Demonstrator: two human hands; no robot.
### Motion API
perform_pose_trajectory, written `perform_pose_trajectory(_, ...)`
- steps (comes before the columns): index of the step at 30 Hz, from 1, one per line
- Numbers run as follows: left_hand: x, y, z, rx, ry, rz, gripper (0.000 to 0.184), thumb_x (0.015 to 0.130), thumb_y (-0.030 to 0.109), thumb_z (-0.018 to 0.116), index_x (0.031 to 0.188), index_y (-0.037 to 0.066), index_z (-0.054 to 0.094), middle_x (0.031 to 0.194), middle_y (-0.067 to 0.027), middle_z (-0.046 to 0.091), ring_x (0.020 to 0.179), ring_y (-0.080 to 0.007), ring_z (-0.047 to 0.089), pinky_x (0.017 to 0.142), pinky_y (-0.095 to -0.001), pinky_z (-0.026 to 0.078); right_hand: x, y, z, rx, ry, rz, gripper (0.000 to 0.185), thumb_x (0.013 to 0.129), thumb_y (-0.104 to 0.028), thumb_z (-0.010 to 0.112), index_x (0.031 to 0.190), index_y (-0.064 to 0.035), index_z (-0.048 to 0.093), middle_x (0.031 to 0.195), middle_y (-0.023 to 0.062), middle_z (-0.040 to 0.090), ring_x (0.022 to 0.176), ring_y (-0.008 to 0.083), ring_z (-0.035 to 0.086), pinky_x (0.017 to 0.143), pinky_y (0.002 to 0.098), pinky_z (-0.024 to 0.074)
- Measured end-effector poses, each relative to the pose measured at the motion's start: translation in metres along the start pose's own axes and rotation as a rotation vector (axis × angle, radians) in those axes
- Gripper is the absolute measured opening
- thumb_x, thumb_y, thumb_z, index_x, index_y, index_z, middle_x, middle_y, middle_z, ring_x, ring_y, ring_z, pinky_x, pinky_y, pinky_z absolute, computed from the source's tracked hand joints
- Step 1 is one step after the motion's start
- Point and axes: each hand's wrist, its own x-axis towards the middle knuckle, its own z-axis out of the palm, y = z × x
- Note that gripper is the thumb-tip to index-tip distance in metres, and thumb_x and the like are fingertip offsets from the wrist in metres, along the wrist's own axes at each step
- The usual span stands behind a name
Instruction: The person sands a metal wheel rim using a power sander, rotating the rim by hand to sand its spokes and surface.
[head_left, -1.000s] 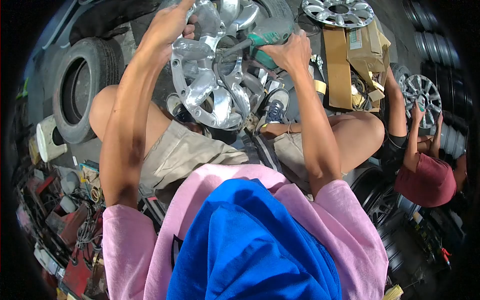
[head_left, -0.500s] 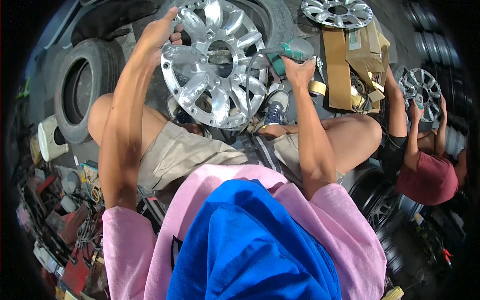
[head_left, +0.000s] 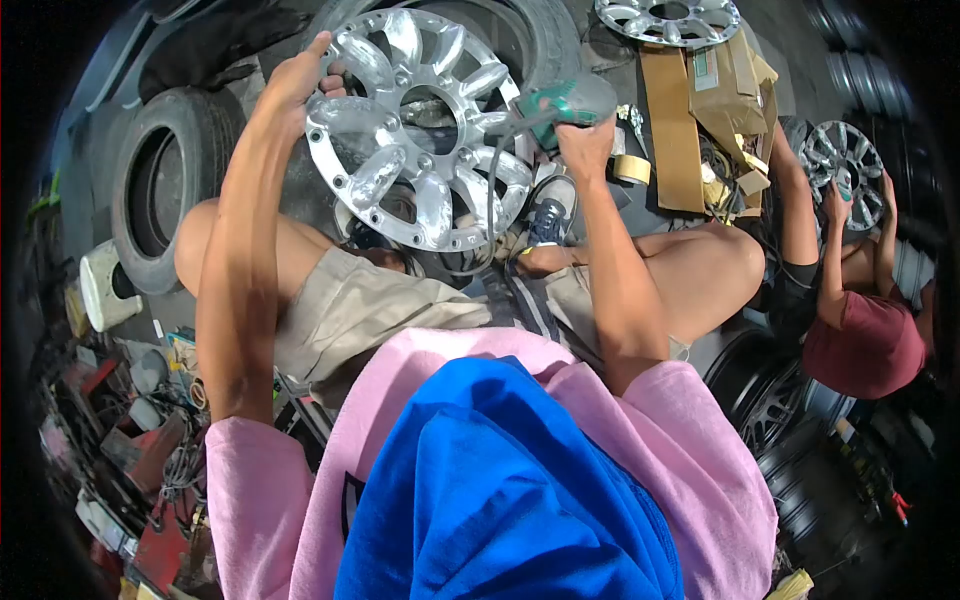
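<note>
A shiny silver alloy wheel face with several spokes leans in front of my shins, its back resting by a tyre. My left hand is closed around the wheel's upper left edge. In my right hand is a green corded power sander, slightly blurred. The sander's front end is at the wheel's right edge; whether it touches the metal I cannot tell. Its dark cord hangs down across the wheel's right side.
A tyre stands at left, and tools and cables clutter the lower left. At right are a roll of tape, a cardboard box and another wheel face. A co-worker in a maroon shirt handles a similar wheel.
The wheel has shifted slightly left with my left hand. My right hand has moved a little left and down, and the sander has turned in it.
</note>
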Motion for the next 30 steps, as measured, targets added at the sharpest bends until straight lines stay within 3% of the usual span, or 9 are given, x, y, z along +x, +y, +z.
perform_pose_trajectory(3,-0.005,-0.002,0.002,-0.037,-0.028,0.007,0.029,0.107,0.032,0.06,0.104,0.004,0.056,0.079,-0.0033,0.053,0.056,-0.009,0.04,0.048,-0.0246,0.037,0.0,-0.001,-0.001,0.0,0.019,0.06,0.07,0.065,-0.027,0.093,0.121,0.002,0.062,0.114,0.0186,0.068,0.106,0.0345,0.067,0.095,0.0419,0.0513)
perform_pose_trajectory(4,-0.007,-0.002,0.004,-0.038,-0.023,0.006,0.029,0.107,0.032,0.06,0.104,0.004,0.056,0.079,-0.0033,0.053,0.056,-0.009,0.04,0.048,-0.0246,0.037,0.001,-0.002,0.003,0.045,-0.007,0.089,0.078,0.065,-0.041,0.097,0.12,0.002,0.063,0.114,0.0178,0.069,0.107,0.0315,0.067,0.095,0.0412,0.0513)
perform_pose_trajectory(8,-0.01,-0.001,0.01,0.02,0.002,0.072,0.032,0.105,0.034,0.062,0.104,0.003,0.056,0.079,-0.0038,0.053,0.056,-0.0089,0.041,0.048,-0.0251,0.038,-0.004,-0.025,0.017,0.163,-0.145,0.117,0.086,0.063,-0.05,0.097,0.122,0.0015,0.063,0.116,0.0174,0.07,0.11,0.0319,0.066,0.099,0.0431,0.0498)
perform_pose_trajectory(13,-0.003,0.0,0.003,0.066,0.032,0.001,0.034,0.105,0.036,0.063,0.103,0.003,0.057,0.079,-0.0029,0.052,0.057,-0.0083,0.041,0.048,-0.0251,0.039,-0.007,-0.041,0.003,-0.138,-0.159,-0.28,0.078,0.064,-0.047,0.097,0.117,0.0009,0.065,0.109,0.0125,0.073,0.097,0.0251,0.071,0.088,0.0393,0.0552)
perform_pose_trajectory(16,-0.009,-0.003,0.006,0.067,0.02,0.072,0.034,0.106,0.036,0.062,0.104,0.003,0.057,0.079,-0.0019,0.051,0.057,-0.0077,0.041,0.049,-0.0243,0.039,-0.008,-0.029,-0.013,0.024,-0.155,-0.14,0.075,0.062,-0.052,0.095,0.113,-0.0019,0.07,0.115,0.0162,0.069,0.105,0.0365,0.067,0.094,0.0493,0.0508)
perform_pose_trajectory(21,-0.017,-0.001,0.012,0.125,-0.046,0.162,0.034,0.106,0.038,0.059,0.108,0.004,0.057,0.081,0.0001,0.051,0.058,-0.0055,0.04,0.05,-0.0233,0.038,-0.01,-0.029,-0.007,0.08,-0.159,-0.088,0.074,0.063,-0.05,0.094,0.114,-0.002,0.07,0.116,0.018,0.067,0.107,0.0377,0.065,0.094,0.0488,0.0505)
perform_pose_trajectory(24,-0.023,0.0,0.019,0.21,-0.065,0.221,0.036,0.106,0.041,0.059,0.111,0.005,0.058,0.082,0.0006,0.051,0.058,-0.0048,0.039,0.052,-0.0227,0.038,-0.002,-0.051,-0.003,-0.326,-0.172,-0.535,0.079,0.062,-0.043,0.099,0.12,-0.0017,0.064,0.108,0.0125,0.074,0.097,0.0256,0.07,0.089,0.0405,0.0547)
perform_pose_trajectory(28,-0.025,0.004,0.023,0.28,-0.098,0.258,0.038,0.105,0.044,0.059,0.113,0.006,0.059,0.083,0.0009,0.051,0.059,-0.0046,0.039,0.055,-0.0219,0.038,-0.005,-0.059,-0.011,-0.429,-0.185,-0.576,0.081,0.064,-0.041,0.099,0.123,-0.0005,0.062,0.113,0.0131,0.071,0.102,0.0243,0.068,0.092,0.0394,0.0533)
perform_pose_trajectory(30,-0.028,0.004,0.025,0.337,-0.086,0.282,0.04,0.105,0.044,0.061,0.115,0.006,0.059,0.083,0.0008,0.051,0.06,-0.0046,0.039,0.057,-0.022,0.038,-0.008,-0.039,-0.013,-0.044,-0.234,-0.241,0.077,0.067,-0.037,0.098,0.123,0.0011,0.061,0.113,0.0132,0.07,0.104,0.0237,0.067,0.093,0.0387,0.0521)
